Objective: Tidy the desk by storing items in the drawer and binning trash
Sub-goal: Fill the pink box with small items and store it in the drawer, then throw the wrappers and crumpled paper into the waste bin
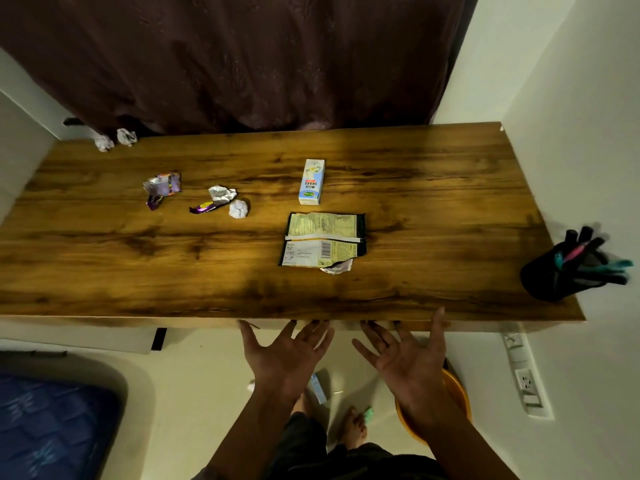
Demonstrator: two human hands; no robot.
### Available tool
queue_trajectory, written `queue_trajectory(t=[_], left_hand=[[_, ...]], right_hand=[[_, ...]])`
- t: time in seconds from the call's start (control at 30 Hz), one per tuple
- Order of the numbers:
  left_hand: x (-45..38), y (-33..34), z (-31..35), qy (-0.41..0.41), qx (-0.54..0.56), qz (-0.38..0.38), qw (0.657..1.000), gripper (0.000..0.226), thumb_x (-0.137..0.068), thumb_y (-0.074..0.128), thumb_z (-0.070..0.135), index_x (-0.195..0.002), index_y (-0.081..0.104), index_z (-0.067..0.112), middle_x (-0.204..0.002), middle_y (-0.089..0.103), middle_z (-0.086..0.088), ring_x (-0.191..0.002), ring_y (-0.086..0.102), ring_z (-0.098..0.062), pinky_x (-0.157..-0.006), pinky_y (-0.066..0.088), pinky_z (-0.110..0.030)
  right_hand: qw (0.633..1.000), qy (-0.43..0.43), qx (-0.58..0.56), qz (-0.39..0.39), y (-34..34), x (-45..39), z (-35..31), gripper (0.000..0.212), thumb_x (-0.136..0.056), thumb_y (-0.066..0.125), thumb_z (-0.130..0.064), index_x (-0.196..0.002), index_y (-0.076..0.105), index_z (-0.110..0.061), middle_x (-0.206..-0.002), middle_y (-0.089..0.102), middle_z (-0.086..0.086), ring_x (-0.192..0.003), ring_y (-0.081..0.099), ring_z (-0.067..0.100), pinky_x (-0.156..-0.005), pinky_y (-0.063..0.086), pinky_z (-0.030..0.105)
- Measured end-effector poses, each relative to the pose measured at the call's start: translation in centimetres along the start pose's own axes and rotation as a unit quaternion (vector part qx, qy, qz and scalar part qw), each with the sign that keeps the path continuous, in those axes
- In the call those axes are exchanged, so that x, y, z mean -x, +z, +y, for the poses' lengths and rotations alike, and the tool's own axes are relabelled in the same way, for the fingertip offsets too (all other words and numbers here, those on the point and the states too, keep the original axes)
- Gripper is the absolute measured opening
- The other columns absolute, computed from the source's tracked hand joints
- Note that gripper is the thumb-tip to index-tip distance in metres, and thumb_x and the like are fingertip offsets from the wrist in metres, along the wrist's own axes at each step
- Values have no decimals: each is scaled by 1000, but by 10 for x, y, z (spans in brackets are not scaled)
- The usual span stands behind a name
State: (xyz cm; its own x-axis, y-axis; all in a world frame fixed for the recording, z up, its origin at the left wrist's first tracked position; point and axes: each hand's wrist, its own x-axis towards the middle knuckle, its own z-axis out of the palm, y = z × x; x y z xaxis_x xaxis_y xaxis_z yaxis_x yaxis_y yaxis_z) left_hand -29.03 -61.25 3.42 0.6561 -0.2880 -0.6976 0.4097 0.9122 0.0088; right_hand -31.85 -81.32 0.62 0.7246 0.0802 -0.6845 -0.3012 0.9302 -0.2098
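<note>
From the head view, the wooden counter [433, 202] carries scattered litter. A milkshake carton [311, 181] lies flat near the middle, toward the far edge, and just nearer than it lies a flattened snack packet [323, 239] with its barcode side up; a scrap of foil [336, 267] pokes out at that packet's near edge. Left of the carton sit a purple-and-silver wrapper [214, 199] and a crumpled paper ball [238, 208], almost touching. Further left lies another torn purple wrapper [162, 188]. Two more paper balls [115, 140] rest at the far left corner, below a dark curtain [242, 64]. A black pen holder [561, 271] with pens stands at the near right corner. Both hands hover below the near edge, fingers spread wide and holding nothing: the left hand [285, 356] and the right hand [407, 358], fingertips just under the counter's front lip. An orange bin [457, 389] sits on the floor behind the right forearm.
</note>
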Motion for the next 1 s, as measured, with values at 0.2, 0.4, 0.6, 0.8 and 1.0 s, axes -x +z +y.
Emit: queue_trajectory(t=[0.2, 0.4, 0.6, 0.8, 1.0], left_hand=[[25, -10, 13, 34, -4, 7, 999, 114, -69, 63, 85, -155, 36, 16, -148, 45, -36, -137, 43, -55, -116, 28, -67], [53, -22, 33, 69, 1, -25, 997, 105, -73, 58, 86, -150, 45, 15, -144, 51, -34, -136, 47, -54, -118, 26, -65], [84, -32, 50, 98, 12, -24, 995, 106, -74, 55, 87, -151, 42, 14, -147, 48, -34, -135, 48, -54, -119, 27, -64], [118, -47, 79, 123, -4, -6, 992, 105, -75, 50, 90, -151, 43, 19, -149, 48, -30, -137, 46, -52, -120, 25, -64], [154, -57, 119, 131, -41, 3, 990, 104, -73, 52, 91, -151, 43, 24, -154, 44, -28, -143, 40, -50, -123, 20, -62]], right_hand=[[1000, 17, 11, -11, 15, 21, 17, 107, -76, 59, -83, -159, 26, -24, -149, 49, 23, -130, 56, 41, -110, 34, 68], [997, 45, 23, -58, 38, 41, 37, 110, -59, 76, -77, -149, 46, -20, -147, 52, 22, -134, 52, 42, -111, 34, 67], [994, 54, 47, -87, 49, 50, 57, 97, -77, 62, -80, -149, 47, -16, -145, 56, 20, -136, 52, 38, -116, 30, 65], [988, 62, 104, -92, 66, 62, 86, 90, -83, 51, -81, -146, 51, -16, -144, 57, 18, -135, 53, 37, -117, 28, 66], [964, 34, 234, -119, 89, 78, 136, 121, -45, 85, -79, -147, 51, -22, -146, 58, 7, -134, 56, 28, -114, 36, 60]])
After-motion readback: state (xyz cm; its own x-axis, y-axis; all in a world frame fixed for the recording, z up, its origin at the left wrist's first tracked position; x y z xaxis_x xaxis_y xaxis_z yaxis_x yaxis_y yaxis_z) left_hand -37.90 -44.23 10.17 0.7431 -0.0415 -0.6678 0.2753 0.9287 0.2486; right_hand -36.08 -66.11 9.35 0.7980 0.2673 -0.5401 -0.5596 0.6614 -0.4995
